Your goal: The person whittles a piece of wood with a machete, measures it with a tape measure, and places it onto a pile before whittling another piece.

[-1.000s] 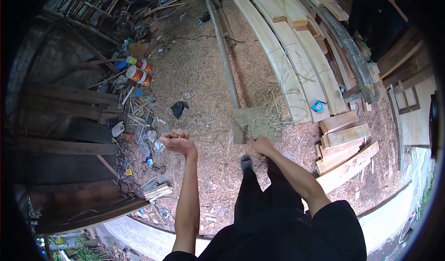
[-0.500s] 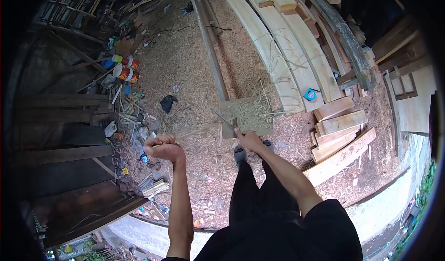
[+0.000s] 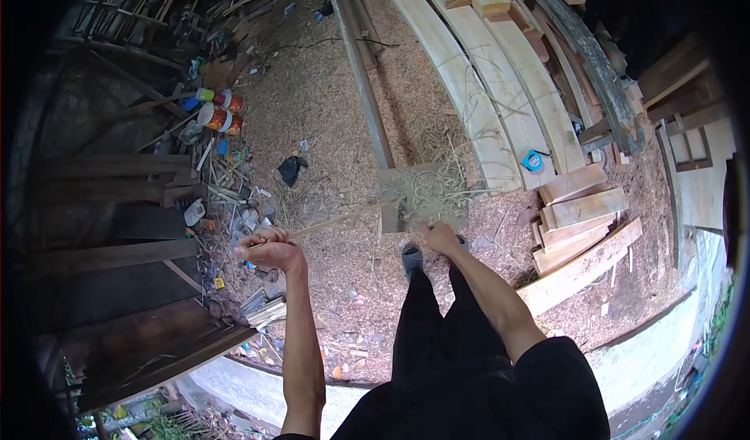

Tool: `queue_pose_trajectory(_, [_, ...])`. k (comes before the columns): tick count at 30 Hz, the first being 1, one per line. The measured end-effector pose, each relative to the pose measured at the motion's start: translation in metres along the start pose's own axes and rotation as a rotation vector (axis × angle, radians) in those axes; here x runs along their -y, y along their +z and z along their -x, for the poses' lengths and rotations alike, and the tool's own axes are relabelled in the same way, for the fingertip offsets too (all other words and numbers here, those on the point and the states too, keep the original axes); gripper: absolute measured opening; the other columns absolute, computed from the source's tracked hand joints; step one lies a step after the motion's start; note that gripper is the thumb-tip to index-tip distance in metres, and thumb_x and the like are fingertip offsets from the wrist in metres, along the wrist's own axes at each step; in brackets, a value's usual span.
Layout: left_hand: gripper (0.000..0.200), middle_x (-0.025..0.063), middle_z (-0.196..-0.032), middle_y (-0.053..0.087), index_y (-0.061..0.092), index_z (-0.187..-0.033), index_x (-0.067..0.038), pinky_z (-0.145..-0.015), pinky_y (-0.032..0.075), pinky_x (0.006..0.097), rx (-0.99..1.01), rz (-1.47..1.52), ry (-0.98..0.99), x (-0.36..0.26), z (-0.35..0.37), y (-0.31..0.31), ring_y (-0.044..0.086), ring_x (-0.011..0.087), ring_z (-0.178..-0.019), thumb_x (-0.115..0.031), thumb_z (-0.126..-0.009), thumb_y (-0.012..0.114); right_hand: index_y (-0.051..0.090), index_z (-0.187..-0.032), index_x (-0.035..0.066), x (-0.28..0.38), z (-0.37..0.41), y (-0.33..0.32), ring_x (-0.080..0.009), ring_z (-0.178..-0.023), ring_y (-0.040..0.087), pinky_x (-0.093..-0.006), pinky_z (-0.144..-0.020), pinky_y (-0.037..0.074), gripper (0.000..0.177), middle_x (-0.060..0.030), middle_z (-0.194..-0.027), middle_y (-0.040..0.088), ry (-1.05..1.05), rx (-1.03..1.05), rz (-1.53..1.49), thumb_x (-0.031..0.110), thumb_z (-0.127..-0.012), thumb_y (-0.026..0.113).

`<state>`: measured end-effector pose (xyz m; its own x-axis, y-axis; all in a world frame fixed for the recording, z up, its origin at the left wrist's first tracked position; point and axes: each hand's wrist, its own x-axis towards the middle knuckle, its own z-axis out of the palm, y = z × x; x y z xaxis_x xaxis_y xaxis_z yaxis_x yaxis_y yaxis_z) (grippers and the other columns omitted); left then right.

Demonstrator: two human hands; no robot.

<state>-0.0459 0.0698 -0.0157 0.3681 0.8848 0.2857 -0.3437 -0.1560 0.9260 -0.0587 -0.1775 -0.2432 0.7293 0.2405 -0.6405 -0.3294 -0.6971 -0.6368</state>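
My left hand (image 3: pixel 269 250), closed at the left, grips one end of a long thin pale strip (image 3: pixel 332 223). The strip slants up and right to the edge of a flat greyish board (image 3: pixel 391 220). Just below that board my right hand (image 3: pixel 441 238) is closed around the handle of a knife, whose blade is smeared and hard to make out now. Tangled thin shavings (image 3: pixel 437 182) lie on the board. The hands are well apart.
Long planks (image 3: pixel 476 104) stretch away at the upper right, with a blue tape measure (image 3: pixel 533 160) on one. Short boards (image 3: pixel 582 210) are stacked beside them. Paint tins (image 3: pixel 221 118) and scraps lie left. My feet (image 3: pixel 412 259) are below the board.
My left hand has moved slightly left with the strip. My right hand has shifted right, and the dark blade that showed clearly is now blurred. The whole view has shifted a little.
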Motion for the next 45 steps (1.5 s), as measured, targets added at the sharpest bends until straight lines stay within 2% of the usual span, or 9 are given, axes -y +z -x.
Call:
queue_pose_trajectory(2, [0.053,-0.0001,-0.041,0.022,0.025,-0.067,-0.012,-0.03,0.018,0.0239,0.036,0.006,-0.008,0.0,0.0,0.003,0.02,0.0091,-0.032,-0.061,-0.086,0.024,0.058,-0.087,-0.014,-0.023,-0.019,0.005,-0.0431,-0.094,0.054,-0.0425,-0.084,0.043,0.079,-0.0347,-0.091,0.055,0.154,-0.04,-0.05,0.061,-0.081,0.035])
queue_pose_trajectory(11, [0.054,-0.0002,-0.041,0.024,0.026,-0.064,-0.012,-0.032,0.019,0.0246,-0.087,-0.06,-0.029,0.001,-0.001,0.015,0.022,0.0094,-0.033,-0.062,-0.085,0.026,0.06,-0.087,-0.01,-0.028,-0.003,0.013,-0.0429,-0.085,0.057,-0.0439,-0.08,0.044,0.073,-0.0316,-0.084,0.058,0.135,-0.111,-0.009,0.058,-0.081,0.037])
queue_pose_trajectory(20, [0.052,-0.0005,-0.043,0.026,0.026,-0.065,-0.012,-0.032,0.02,0.025,0.022,-0.028,-0.026,0.001,0.009,0.03,0.023,0.0091,-0.034,-0.059,-0.087,0.027,0.058,-0.066,-0.007,0.162,0.063,-0.026,-0.0305,-0.055,0.055,-0.0425,-0.056,0.042,0.068,-0.022,-0.061,0.056,-0.335,0.134,-0.247,0.054,-0.087,0.035])
queue_pose_trajectory(23, [0.052,-0.0002,-0.042,0.025,0.026,-0.066,-0.012,-0.032,0.022,0.0242,0.044,-0.036,-0.023,0.001,0.01,0.02,0.024,0.009,-0.034,-0.06,-0.087,0.025,0.057,-0.066,-0.005,0.141,0.042,-0.013,-0.0343,-0.058,0.057,-0.0441,-0.056,0.044,0.068,-0.0222,-0.058,0.055,-0.186,0.198,-0.315,0.057,-0.085,0.036])
queue_pose_trajectory(29, [0.052,-0.0003,-0.041,0.024,0.026,-0.068,-0.012,-0.031,0.024,0.0231,0.005,-0.004,0.025,0.002,-0.003,-0.009,0.026,0.0094,-0.033,-0.061,-0.087,0.023,0.06,-0.072,-0.004,0.168,0.063,-0.011,-0.0333,-0.058,0.059,-0.0443,-0.056,0.045,0.062,-0.0223,-0.06,0.056,-0.315,0.111,-0.053,0.053,-0.085,0.039])
queue_pose_trajectory(34, [0.051,0.0005,-0.041,0.024,0.028,-0.068,-0.012,-0.032,0.024,0.0252,-0.073,0.005,-0.06,0.005,-0.002,-0.008,0.027,0.0106,-0.034,-0.058,-0.088,0.023,0.061,-0.073,-0.005,0.151,0.051,-0.008,-0.0329,-0.059,0.06,-0.0445,-0.058,0.046,0.062,-0.0207,-0.06,0.057,-0.248,0.154,-0.128,0.052,-0.086,0.039])
queue_pose_trajectory(39, [0.052,0.0012,-0.041,0.026,0.027,-0.068,-0.012,-0.032,0.023,0.0254,-0.078,-0.02,-0.047,0.006,-0.003,-0.006,0.026,0.0107,-0.034,-0.06,-0.087,0.024,0.061,-0.068,-0.005,0.17,0.082,-0.012,-0.033,-0.056,0.059,-0.0447,-0.056,0.046,0.066,-0.0191,-0.055,0.056,-0.415,-0.075,0.045,0.054,-0.085,0.036])
queue_pose_trajectory(42, [0.052,0.001,-0.042,0.027,0.027,-0.069,-0.012,-0.031,0.023,0.0251,-0.072,-0.013,-0.057,0.006,0.0,-0.012,0.025,0.0103,-0.034,-0.061,-0.086,0.025,0.061,-0.072,-0.005,0.152,0.058,-0.014,-0.0371,-0.06,0.059,-0.047,-0.059,0.046,0.066,-0.0221,-0.06,0.057,-0.233,0.096,-0.064,0.056,-0.084,0.036])
queue_pose_trajectory(45, [0.051,0.0005,-0.042,0.025,0.027,-0.069,-0.013,-0.031,0.02,0.0246,-0.057,-0.012,-0.037,0.006,-0.006,-0.013,0.023,0.0092,-0.035,-0.061,-0.086,0.026,0.061,-0.075,-0.004,0.161,0.058,-0.015,-0.0396,-0.065,0.059,-0.048,-0.062,0.047,0.067,-0.0241,-0.066,0.059,-0.305,0.049,0.054,0.057,-0.083,0.037])
